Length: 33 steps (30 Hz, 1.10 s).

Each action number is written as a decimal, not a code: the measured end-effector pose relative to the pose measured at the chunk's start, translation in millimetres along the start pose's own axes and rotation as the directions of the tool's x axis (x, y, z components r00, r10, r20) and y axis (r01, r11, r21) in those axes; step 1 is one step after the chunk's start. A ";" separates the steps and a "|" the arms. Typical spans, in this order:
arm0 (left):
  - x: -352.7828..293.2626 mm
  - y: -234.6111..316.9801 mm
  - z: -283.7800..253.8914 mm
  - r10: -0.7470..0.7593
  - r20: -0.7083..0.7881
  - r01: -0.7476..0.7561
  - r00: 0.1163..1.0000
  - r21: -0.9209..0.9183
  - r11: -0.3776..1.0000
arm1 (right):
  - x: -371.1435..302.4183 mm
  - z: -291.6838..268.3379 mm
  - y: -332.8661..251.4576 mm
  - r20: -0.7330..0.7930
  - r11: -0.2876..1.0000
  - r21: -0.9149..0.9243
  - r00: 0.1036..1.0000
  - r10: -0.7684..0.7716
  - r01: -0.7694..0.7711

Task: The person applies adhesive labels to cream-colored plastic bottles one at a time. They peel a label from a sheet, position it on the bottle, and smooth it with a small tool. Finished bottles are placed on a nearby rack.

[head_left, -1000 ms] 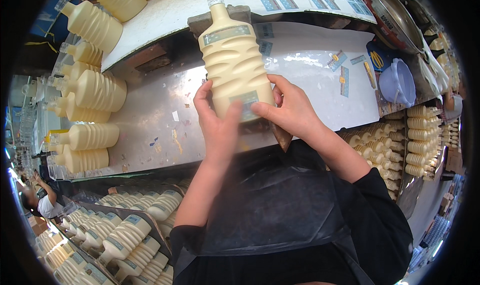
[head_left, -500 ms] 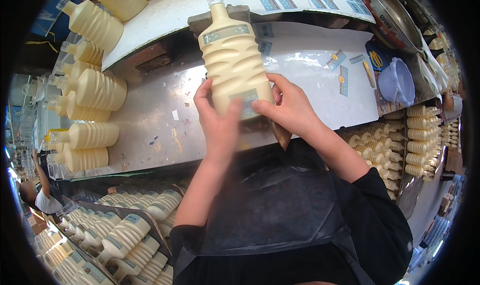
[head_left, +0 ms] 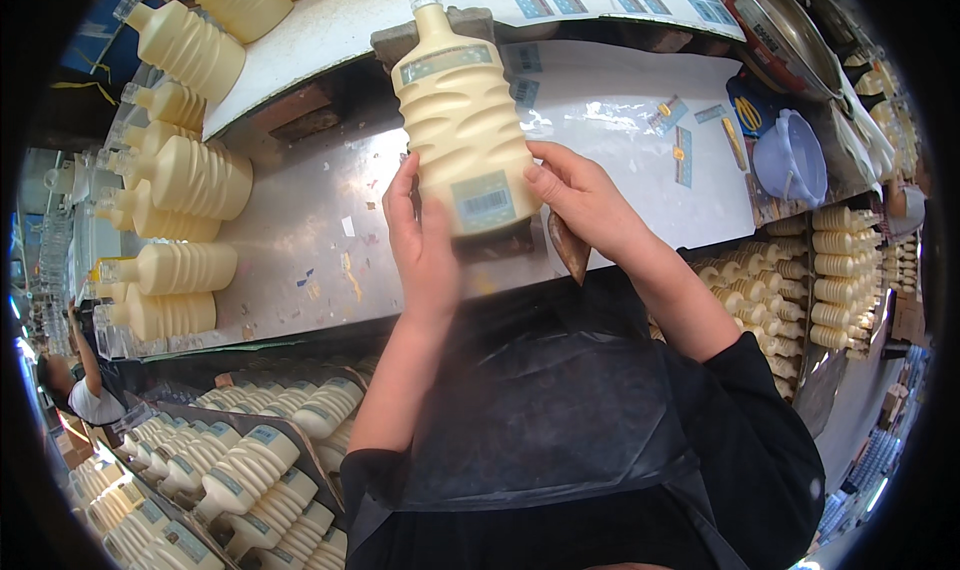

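Left grip [head_left: 422,240] and right grip [head_left: 580,196] both around the cream bottle's [head_left: 465,120] lower sides, over the surface [head_left: 320,205] — upper label [head_left: 445,63] and lower label [head_left: 485,202] look done this side, left-hand bottles [head_left: 205,180] look bare.

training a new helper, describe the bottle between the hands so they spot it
Find the metal bench crossing the view. At its middle, between the left hand and right hand, a cream bottle points up the picture. Unlike the bottles at the bench's left end, it shows two blue-grey labels.
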State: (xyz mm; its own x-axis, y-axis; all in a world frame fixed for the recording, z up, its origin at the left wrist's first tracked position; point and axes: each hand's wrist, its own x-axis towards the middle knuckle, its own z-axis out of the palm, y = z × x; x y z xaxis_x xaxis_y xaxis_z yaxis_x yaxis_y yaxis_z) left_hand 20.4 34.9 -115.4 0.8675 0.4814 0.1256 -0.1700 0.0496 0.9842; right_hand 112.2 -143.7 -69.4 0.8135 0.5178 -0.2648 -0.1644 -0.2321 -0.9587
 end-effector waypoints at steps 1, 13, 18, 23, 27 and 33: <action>-0.9 -2.4 -2.0 0.025 0.019 -0.025 1.000 0.011 1.000 | -0.6 -0.4 0.4 0.013 1.000 0.022 1.000 -0.006 0.006; -2.0 0.7 2.5 0.030 0.021 -0.033 0.999 0.167 0.985 | -3.6 11.2 -9.3 -0.092 0.945 -0.318 0.989 -0.115 0.080; -2.3 3.1 1.5 0.023 0.026 -0.026 0.999 0.143 0.989 | -1.5 5.1 -12.5 -0.068 0.964 -0.265 0.997 -0.025 0.006; -3.0 3.1 3.9 0.016 0.016 -0.019 1.000 0.214 0.977 | -3.3 10.9 -14.6 -0.101 0.958 -0.284 0.993 -0.060 0.029; -2.8 3.8 6.5 0.016 -0.001 -0.016 1.000 0.221 0.975 | -3.0 12.4 -15.0 -0.114 0.930 -0.364 0.988 -0.100 0.052; -3.1 4.4 8.9 0.020 -0.004 -0.018 1.000 0.219 0.975 | -2.5 12.3 -13.5 -0.117 0.929 -0.364 0.987 -0.109 0.060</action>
State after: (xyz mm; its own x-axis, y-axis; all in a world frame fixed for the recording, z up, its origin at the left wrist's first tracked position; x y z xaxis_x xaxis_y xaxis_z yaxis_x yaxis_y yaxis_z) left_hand 21.2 25.8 -110.3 0.8619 0.4861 0.1446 -0.0794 -0.1524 0.9851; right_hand 105.5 -131.8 -57.0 0.8862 0.4402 -0.1446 0.0989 -0.4846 -0.8692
